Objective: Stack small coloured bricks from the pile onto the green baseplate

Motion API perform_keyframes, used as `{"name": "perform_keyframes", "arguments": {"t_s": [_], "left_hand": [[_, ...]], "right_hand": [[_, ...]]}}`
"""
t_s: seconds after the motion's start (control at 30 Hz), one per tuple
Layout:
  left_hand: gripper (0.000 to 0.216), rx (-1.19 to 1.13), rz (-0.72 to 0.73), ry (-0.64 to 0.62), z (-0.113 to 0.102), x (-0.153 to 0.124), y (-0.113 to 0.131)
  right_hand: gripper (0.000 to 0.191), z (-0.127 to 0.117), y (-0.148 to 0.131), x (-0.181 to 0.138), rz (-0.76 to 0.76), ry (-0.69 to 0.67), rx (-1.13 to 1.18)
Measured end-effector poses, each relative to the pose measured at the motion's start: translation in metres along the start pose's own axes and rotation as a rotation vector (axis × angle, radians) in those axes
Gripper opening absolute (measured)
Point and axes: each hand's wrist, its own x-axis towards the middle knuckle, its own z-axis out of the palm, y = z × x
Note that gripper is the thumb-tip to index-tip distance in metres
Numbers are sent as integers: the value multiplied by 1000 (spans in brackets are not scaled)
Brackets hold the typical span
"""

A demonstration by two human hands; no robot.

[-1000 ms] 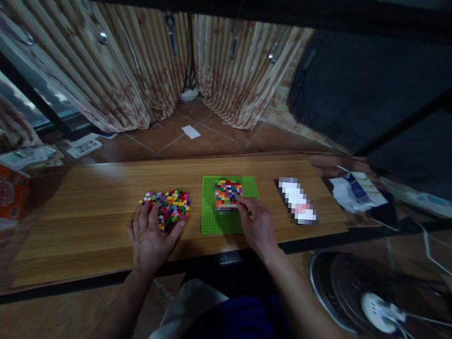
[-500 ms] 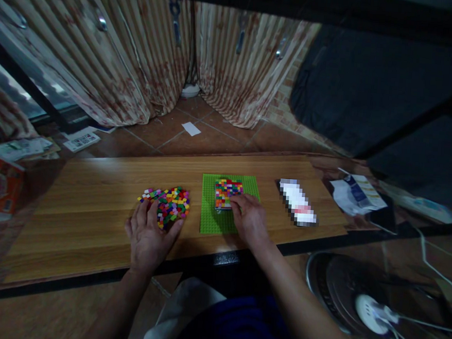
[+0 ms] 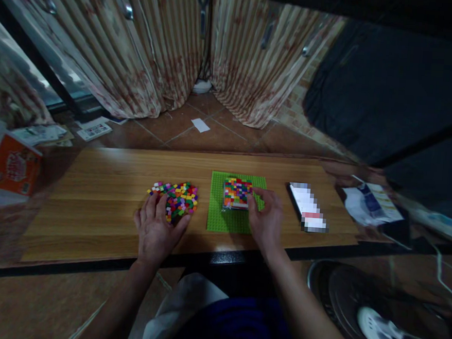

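My left hand [image 3: 156, 230] lies palm down with fingers spread over the near left side of a pile of small colourful toy bricks [image 3: 185, 195]. A green studded baseplate [image 3: 215, 221] is to the right of the pile. On it sits a low rectangular block of multicoloured bricks [image 3: 237, 192], with a pale layer along its near side. My right hand [image 3: 267, 219] is at the block's right edge, thumb and forefinger curled together in a pinch. Whatever is between those fingertips, if anything, is too small to make out.
A phone [image 3: 307, 207] with a blurred screen lies right of the baseplate on the wooden table [image 3: 103, 202]. Papers [image 3: 370, 204] lie past the right end. An orange box [image 3: 13, 165] is at the left, and a white power strip [image 3: 373, 327] at lower right.
My right hand has shifted from the block's near right part to its right edge. My left hand stays on the pile. The whole view has turned slightly.
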Motion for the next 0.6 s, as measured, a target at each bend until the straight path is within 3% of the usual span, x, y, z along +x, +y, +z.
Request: {"name": "perform_keyframes", "arguments": {"t_s": [0.27, 0.6], "left_hand": [[75, -14, 19, 27, 2, -1, -2], [76, -15, 10, 22, 2, -3, 0]], "right_hand": [[37, 27, 7, -5, 64, 33, 51], [42, 38, 19, -12, 168, 48, 235]]}}
